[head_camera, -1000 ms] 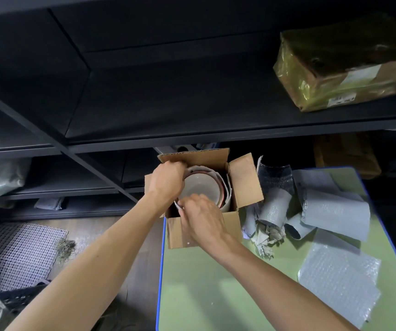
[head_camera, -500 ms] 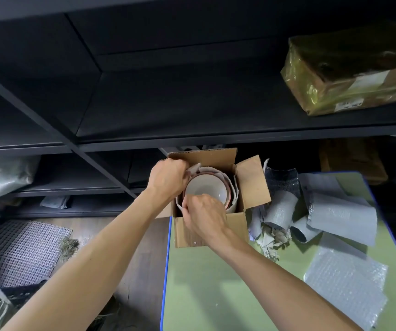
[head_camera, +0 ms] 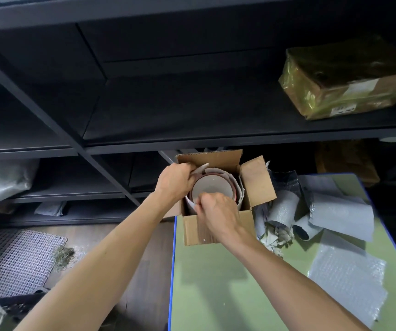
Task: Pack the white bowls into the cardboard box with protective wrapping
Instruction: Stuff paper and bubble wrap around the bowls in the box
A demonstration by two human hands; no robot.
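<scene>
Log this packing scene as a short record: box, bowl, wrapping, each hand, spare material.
box: cardboard box, flaps open, on the table's far left corner
bowl: white bowl upright inside the box
wrapping: wrapping sheet curled round the bowl
left hand: left hand grips the sheet's far edge
right hand: right hand pinches the sheet at the bowl's near rim
spare: bubble wrap flat on the table, right of the box

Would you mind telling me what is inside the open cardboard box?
A white bowl sits in white wrapping, gripped by the left hand and right hand. Whatever lies beneath the bowl is covered.
</scene>
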